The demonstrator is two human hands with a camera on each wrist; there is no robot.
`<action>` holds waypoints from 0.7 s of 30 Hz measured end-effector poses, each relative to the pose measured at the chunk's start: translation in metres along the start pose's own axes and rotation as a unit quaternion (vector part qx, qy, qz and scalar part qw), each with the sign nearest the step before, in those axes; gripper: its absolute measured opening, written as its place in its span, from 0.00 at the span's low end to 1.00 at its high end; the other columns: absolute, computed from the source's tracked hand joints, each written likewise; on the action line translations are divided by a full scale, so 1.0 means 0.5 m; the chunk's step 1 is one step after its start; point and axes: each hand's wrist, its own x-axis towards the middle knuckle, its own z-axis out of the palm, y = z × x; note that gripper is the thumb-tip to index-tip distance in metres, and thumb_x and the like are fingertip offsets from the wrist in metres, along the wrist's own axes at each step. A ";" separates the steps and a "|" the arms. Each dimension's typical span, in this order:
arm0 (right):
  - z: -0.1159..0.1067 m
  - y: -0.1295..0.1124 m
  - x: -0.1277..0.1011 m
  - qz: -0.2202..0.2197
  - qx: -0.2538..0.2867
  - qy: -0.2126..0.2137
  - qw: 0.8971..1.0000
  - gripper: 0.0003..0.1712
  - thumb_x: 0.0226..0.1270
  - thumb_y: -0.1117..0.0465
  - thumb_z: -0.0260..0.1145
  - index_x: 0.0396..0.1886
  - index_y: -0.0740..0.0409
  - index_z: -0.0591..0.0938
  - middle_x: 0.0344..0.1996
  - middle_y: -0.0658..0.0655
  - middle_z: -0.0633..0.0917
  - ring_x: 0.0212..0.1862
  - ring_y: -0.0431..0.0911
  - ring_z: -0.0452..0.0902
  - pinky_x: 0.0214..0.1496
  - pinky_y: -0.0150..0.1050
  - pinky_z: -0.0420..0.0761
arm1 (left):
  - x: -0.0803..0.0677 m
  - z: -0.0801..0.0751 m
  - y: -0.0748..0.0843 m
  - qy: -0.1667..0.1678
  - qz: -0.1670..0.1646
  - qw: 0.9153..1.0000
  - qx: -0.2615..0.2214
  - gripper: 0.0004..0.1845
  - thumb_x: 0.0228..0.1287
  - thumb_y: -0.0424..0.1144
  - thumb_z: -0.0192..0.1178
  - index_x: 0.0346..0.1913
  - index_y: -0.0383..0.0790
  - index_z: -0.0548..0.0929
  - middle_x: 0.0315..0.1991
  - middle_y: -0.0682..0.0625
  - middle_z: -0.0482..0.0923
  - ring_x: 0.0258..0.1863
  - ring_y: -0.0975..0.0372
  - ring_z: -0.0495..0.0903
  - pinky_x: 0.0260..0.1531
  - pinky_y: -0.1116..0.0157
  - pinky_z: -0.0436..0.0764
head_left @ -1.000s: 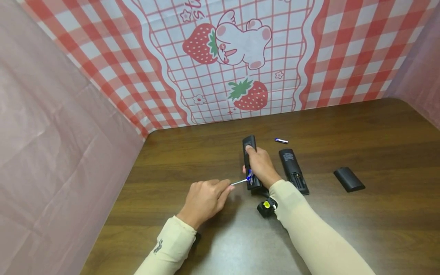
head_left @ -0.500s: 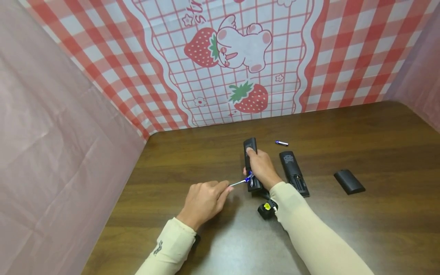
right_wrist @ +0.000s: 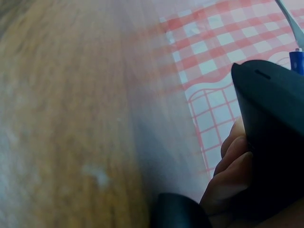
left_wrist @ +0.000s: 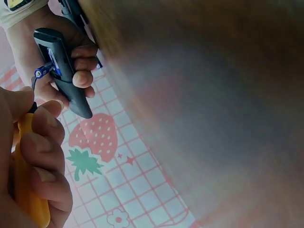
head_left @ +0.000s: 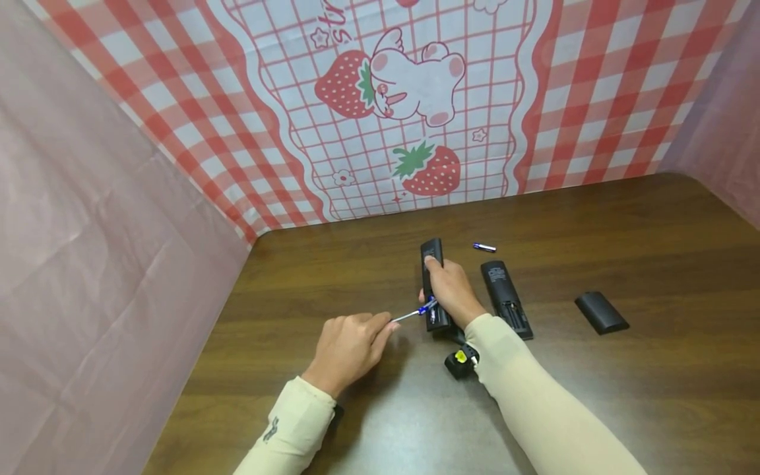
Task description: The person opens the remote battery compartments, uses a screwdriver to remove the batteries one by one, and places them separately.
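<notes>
Black remote: lies on the dark wood tabletop, long axis running away from the person, battery bay end nearest them.
Right hand: fingers wrapped round the remote from its right side, index tip up near the far end; clamped on it.
Left hand: fingers curled round a screwdriver; left wrist view shows an orange-yellow handle in the fist.
Key relation: screwdriver shaft runs from the left hand rightward and slightly away, roughly crosswise to the remote's long axis; tip sits at the blue-sleeved battery in the near end of the remote. Left hand is the working one, well left of the bay; right hand is on the remote itself.
Battery in wrist view: blue battery end shows lifted at the bay edge, tool tip touching it.
Second remote: just right of the right hand, back up, bay open, parallel to the first.
Loose cover: further right, apart from both remotes.
Spare battery: beyond the remotes, lying crosswise.
Backdrop: red-check strawberry cloth behind the tabletop.
Change vs earlier frames: left hand sits slightly lower and further left, so more of the shaft shows; blue battery end has shifted a little toward the left hand. Right hand grip unchanged.
</notes>
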 end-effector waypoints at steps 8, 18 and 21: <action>0.000 0.001 0.000 -0.005 0.003 0.009 1.000 0.26 0.80 0.44 0.45 0.42 0.64 0.75 0.20 0.58 0.84 0.21 0.47 0.80 0.26 0.40 0.80 | 0.006 -0.006 -0.004 -0.008 -0.007 1.000 0.007 0.12 0.72 0.47 0.61 0.30 0.48 0.82 0.15 0.60 0.67 0.12 0.66 0.68 0.11 0.62 0.69; -0.002 -0.001 0.004 0.003 0.010 0.025 1.000 0.27 0.80 0.44 0.46 0.42 0.64 0.75 0.19 0.58 0.83 0.20 0.46 0.80 0.24 0.40 0.79 | 0.005 0.000 -0.010 -0.017 -0.014 1.000 0.010 0.12 0.72 0.47 0.61 0.29 0.48 0.80 0.14 0.59 0.67 0.12 0.64 0.69 0.11 0.61 0.69; -0.005 0.000 0.005 0.005 0.008 0.024 1.000 0.27 0.80 0.44 0.46 0.42 0.64 0.75 0.19 0.57 0.83 0.20 0.46 0.80 0.24 0.40 0.79 | 0.005 0.004 -0.012 -0.019 -0.016 1.000 0.009 0.12 0.71 0.47 0.62 0.30 0.48 0.81 0.15 0.59 0.68 0.12 0.64 0.70 0.11 0.61 0.69</action>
